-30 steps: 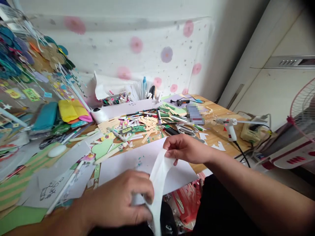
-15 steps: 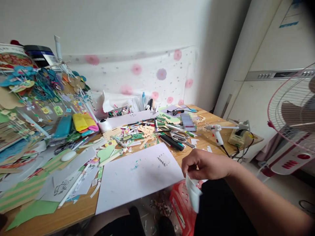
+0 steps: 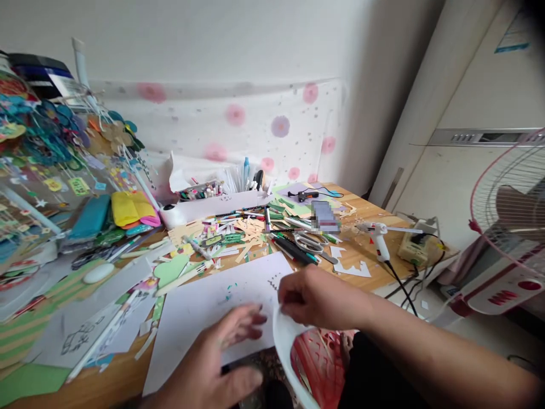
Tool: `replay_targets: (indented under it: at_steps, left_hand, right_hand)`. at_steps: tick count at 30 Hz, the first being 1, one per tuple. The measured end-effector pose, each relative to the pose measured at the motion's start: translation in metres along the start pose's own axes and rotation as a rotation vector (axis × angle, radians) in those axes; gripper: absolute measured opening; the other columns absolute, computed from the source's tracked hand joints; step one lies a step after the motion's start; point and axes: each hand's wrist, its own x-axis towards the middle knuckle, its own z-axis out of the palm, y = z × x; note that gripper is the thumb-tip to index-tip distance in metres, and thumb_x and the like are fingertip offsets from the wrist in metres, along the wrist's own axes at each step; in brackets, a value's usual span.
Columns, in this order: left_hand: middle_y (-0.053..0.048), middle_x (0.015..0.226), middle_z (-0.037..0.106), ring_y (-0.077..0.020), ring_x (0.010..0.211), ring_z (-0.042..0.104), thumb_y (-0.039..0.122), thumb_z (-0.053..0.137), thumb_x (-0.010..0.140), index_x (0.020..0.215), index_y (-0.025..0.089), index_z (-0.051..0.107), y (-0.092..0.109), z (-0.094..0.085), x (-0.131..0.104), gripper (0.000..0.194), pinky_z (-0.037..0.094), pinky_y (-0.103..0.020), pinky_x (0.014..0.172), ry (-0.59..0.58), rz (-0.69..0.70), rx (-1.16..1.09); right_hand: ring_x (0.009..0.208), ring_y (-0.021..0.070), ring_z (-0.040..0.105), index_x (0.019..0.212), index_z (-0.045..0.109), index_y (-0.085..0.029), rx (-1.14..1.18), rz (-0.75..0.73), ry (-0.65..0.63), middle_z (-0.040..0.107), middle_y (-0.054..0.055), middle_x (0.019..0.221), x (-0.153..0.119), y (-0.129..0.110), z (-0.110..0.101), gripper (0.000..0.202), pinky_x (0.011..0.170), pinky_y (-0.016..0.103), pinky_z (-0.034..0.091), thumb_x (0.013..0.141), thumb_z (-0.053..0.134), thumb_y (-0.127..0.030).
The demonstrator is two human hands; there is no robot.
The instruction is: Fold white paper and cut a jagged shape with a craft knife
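In the head view my right hand (image 3: pixel 309 298) is closed, pinching one end of a limp white strip (image 3: pixel 283 338) above the table's front edge. The strip hangs down in a curve toward the bottom of the view; whether it is paper, cloth or plastic I cannot tell. My left hand (image 3: pixel 217 358) is to its left, slightly blurred, fingers apart and holding nothing. Both hands hover over the front of a large white sheet (image 3: pixel 191 318), which carries a few small teal bits (image 3: pixel 230 289) and some small grey scraps partly behind my right hand.
Paper scraps (image 3: pixel 249 230), pens and scissors (image 3: pixel 310 242) crowd the table behind the sheet. A white glue gun (image 3: pixel 378 241) with its cord stands at the right, near a power strip (image 3: pixel 413 250) and a fan (image 3: pixel 511 227). A red plastic stool (image 3: pixel 319 363) is below the edge.
My left hand has come into view from below, open. My right hand has moved left with the white strip, which now hangs longer and curved. The view has shifted slightly.
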Motion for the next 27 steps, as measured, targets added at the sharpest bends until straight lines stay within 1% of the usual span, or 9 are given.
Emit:
replay_targets:
  at_steps: [3, 6, 8, 10, 12, 15, 19, 23, 27]
  left_hand:
    - [-0.013, 0.123, 0.057, -0.0275, 0.110, 0.055, 0.043, 0.070, 0.070, 0.133, 0.025, 0.031, 0.024, 0.002, 0.031, 0.076, 0.042, -0.040, 0.094, 0.093, -0.014, -0.293]
    - [-0.005, 0.084, 0.066, -0.0225, 0.081, 0.063, 0.034, 0.065, 0.074, 0.120, 0.019, 0.039, 0.033, -0.010, 0.065, 0.054, 0.047, -0.034, 0.076, 0.221, -0.127, -0.330]
    - [0.000, 0.071, 0.063, -0.0199, 0.071, 0.062, 0.031, 0.062, 0.077, 0.119, 0.018, 0.040, 0.028, -0.025, 0.080, 0.049, 0.045, -0.031, 0.068, 0.249, -0.146, -0.319]
    - [0.002, 0.066, 0.061, -0.0191, 0.066, 0.061, 0.028, 0.061, 0.076, 0.119, 0.018, 0.042, 0.020, -0.040, 0.090, 0.048, 0.044, -0.028, 0.061, 0.242, -0.156, -0.311]
    - [0.003, 0.064, 0.060, -0.0182, 0.060, 0.059, 0.027, 0.061, 0.075, 0.120, 0.019, 0.044, 0.012, -0.051, 0.096, 0.048, 0.042, -0.026, 0.055, 0.228, -0.164, -0.304]
    - [0.006, 0.058, 0.056, -0.0155, 0.049, 0.054, 0.026, 0.061, 0.073, 0.117, 0.021, 0.049, 0.005, -0.059, 0.107, 0.046, 0.038, -0.023, 0.047, 0.213, -0.171, -0.286]
    - [0.006, 0.054, 0.054, -0.0142, 0.044, 0.050, 0.025, 0.060, 0.072, 0.115, 0.023, 0.054, -0.007, -0.063, 0.122, 0.044, 0.032, -0.022, 0.042, 0.169, -0.184, -0.266]
    - [0.006, 0.055, 0.055, -0.0141, 0.045, 0.050, 0.025, 0.060, 0.072, 0.119, 0.025, 0.054, -0.024, -0.065, 0.129, 0.047, 0.031, -0.021, 0.042, 0.130, -0.202, -0.265]
    - [0.002, 0.070, 0.063, -0.0170, 0.061, 0.058, 0.026, 0.055, 0.077, 0.125, 0.026, 0.049, -0.032, -0.062, 0.129, 0.048, 0.039, -0.023, 0.052, 0.032, -0.224, -0.243]
  right_hand:
    - [0.046, 0.0083, 0.052, 0.077, 0.063, -0.015, 0.097, 0.122, 0.070, 0.059, -0.002, 0.056, 0.028, 0.000, 0.001, 0.007, 0.044, 0.017, 0.036, 0.076, 0.057, -0.016]
    - [0.053, 0.0114, 0.061, 0.094, 0.060, -0.014, 0.132, 0.182, 0.093, 0.063, 0.000, 0.063, 0.048, 0.022, -0.004, 0.017, 0.049, 0.019, 0.044, 0.087, 0.048, -0.023]
    - [0.063, 0.0148, 0.064, 0.106, 0.056, -0.015, 0.078, 0.213, 0.124, 0.065, 0.004, 0.074, 0.052, 0.042, -0.006, 0.026, 0.056, 0.023, 0.046, 0.089, 0.046, -0.031]
    - [0.073, 0.0205, 0.064, 0.109, 0.057, -0.015, -0.002, 0.246, 0.133, 0.066, 0.008, 0.085, 0.049, 0.057, -0.002, 0.035, 0.063, 0.030, 0.047, 0.082, 0.058, -0.036]
    - [0.082, 0.0283, 0.062, 0.110, 0.059, -0.015, -0.103, 0.255, 0.103, 0.065, 0.014, 0.096, 0.045, 0.062, 0.009, 0.048, 0.070, 0.038, 0.046, 0.071, 0.069, -0.041]
    - [0.095, 0.0362, 0.059, 0.119, 0.056, -0.014, -0.346, 0.217, 0.023, 0.062, 0.018, 0.104, 0.042, 0.058, 0.029, 0.059, 0.077, 0.045, 0.045, 0.071, 0.067, -0.046]
    - [0.091, 0.0303, 0.061, 0.121, 0.052, -0.015, -0.457, 0.217, -0.061, 0.064, 0.014, 0.100, 0.045, 0.060, 0.033, 0.050, 0.075, 0.038, 0.047, 0.073, 0.060, -0.028]
    - [0.080, 0.0222, 0.060, 0.105, 0.057, -0.020, -0.354, 0.221, -0.125, 0.064, 0.007, 0.095, 0.042, 0.069, 0.003, 0.039, 0.068, 0.030, 0.046, 0.066, 0.063, -0.018]
    - [0.081, 0.0160, 0.058, 0.097, 0.056, -0.021, -0.098, 0.022, -0.108, 0.061, 0.004, 0.097, 0.046, 0.068, -0.016, 0.029, 0.072, 0.025, 0.046, 0.070, 0.064, -0.013]
